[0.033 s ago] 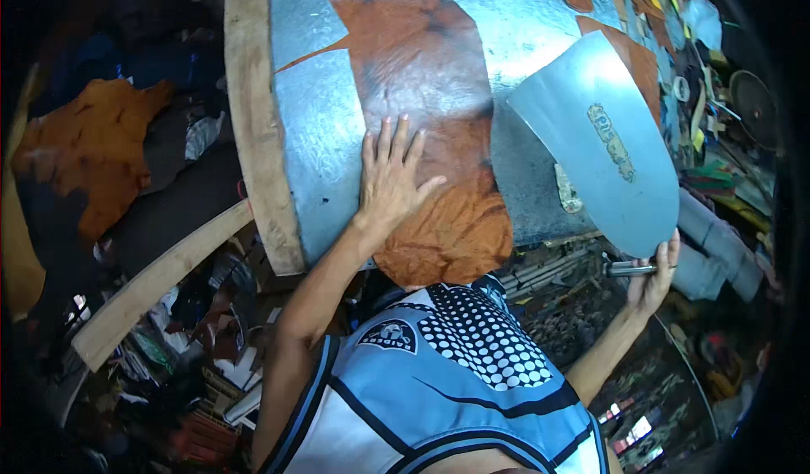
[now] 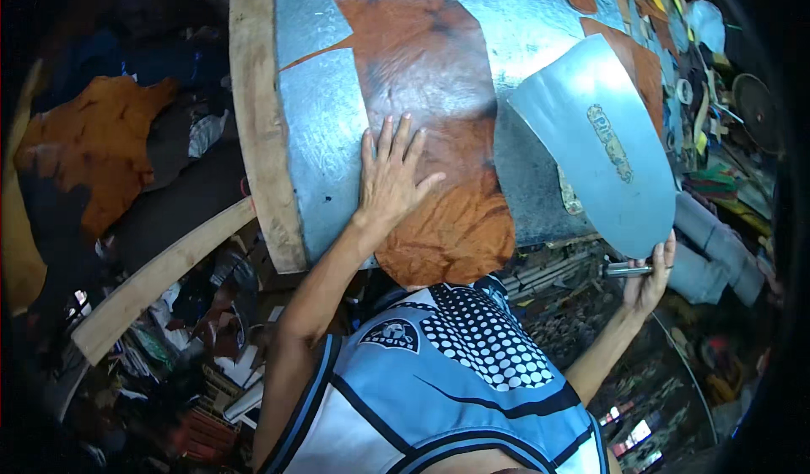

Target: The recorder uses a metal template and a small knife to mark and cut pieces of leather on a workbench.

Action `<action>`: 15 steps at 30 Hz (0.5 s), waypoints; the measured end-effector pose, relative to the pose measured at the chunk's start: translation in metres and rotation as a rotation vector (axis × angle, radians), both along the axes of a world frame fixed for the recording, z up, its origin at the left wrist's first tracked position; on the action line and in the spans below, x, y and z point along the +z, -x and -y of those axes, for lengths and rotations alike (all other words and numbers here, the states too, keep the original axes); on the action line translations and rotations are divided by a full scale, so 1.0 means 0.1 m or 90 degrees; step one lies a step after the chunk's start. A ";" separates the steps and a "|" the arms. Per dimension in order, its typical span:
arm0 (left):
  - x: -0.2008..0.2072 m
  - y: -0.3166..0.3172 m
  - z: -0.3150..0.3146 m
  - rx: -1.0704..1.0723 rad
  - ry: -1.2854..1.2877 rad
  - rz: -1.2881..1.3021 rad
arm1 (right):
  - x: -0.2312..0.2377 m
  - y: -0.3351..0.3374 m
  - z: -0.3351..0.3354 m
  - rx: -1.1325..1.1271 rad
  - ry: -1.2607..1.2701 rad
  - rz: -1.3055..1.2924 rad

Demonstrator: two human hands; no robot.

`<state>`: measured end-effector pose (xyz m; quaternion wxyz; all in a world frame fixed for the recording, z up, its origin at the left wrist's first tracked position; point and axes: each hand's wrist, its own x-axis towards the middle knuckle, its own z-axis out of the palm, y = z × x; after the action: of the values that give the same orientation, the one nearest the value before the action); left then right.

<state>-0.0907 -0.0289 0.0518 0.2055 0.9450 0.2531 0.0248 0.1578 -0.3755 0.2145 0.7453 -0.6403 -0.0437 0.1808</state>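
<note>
A long piece of brown leather (image 2: 426,65) lies over the grey metal-topped table (image 2: 325,111), and its wrinkled near end hangs by the front edge. My left hand (image 2: 391,175) rests flat on the leather's left side, fingers spread, holding nothing. Off to the right, my right hand (image 2: 648,284) grips the lower end of a smooth grey sheet template (image 2: 612,208) with a curved outline and a worn label. A short silver cylindrical tool (image 2: 627,269) is also in that hand; its kind cannot be made out. The template tilts above the table's right part.
A wooden board (image 2: 257,120) edges the table on the left, and another plank (image 2: 160,276) slants away below it. Far left lies an orange-brown hide (image 2: 97,149). Leather scraps (image 2: 624,56) sit behind the template. Grey rolls (image 2: 717,246) and mixed clutter crowd the right side.
The template and my right hand have shifted very slightly to the left. My left hand stays flat on the leather.
</note>
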 end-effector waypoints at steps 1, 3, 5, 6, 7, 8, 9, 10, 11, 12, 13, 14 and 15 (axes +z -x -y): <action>-0.01 0.00 -0.04 0.003 -0.001 -0.004 | -0.08 0.02 0.02 0.003 -0.001 -0.004; -0.03 -0.04 -0.16 0.047 -0.045 0.009 | -0.17 0.04 0.07 0.010 -0.008 -0.040; -0.01 -0.08 -0.33 0.043 -0.052 0.021 | -0.20 0.05 0.06 0.047 -0.018 -0.050; 0.00 -0.11 -0.43 0.042 -0.084 0.010 | -0.20 0.04 0.01 -0.016 -0.013 -0.066; 0.02 -0.06 -0.45 0.042 -0.110 -0.007 | -0.18 0.07 -0.02 -0.077 -0.002 -0.087; 0.01 -0.06 -0.51 0.036 -0.100 -0.010 | -0.16 0.12 -0.15 -0.101 -0.005 -0.078; -0.01 -0.04 -0.58 0.020 -0.125 -0.015 | -0.21 0.12 -0.04 -0.107 0.006 -0.081; -0.03 -0.04 -0.63 0.008 -0.154 -0.017 | -0.27 0.11 0.00 -0.054 -0.070 -0.089; -0.06 -0.03 -0.62 0.005 -0.148 -0.017 | -0.30 0.11 0.04 0.000 -0.147 -0.098; -0.09 -0.03 -0.60 0.000 -0.140 -0.012 | -0.31 0.13 0.07 -0.019 -0.127 -0.112; -0.11 -0.02 -0.58 -0.007 -0.133 -0.006 | -0.33 0.17 0.06 0.007 -0.138 -0.131; -0.11 -0.01 -0.55 -0.010 -0.130 -0.007 | -0.35 0.23 0.05 -0.007 -0.127 -0.149; -0.09 0.00 -0.53 -0.018 -0.123 -0.007 | -0.37 0.30 0.01 -0.022 -0.117 -0.166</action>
<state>-0.0910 0.0240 0.0425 0.1121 0.9640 0.2375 0.0409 0.1274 -0.3763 0.1774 0.8029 -0.5414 0.0478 0.2448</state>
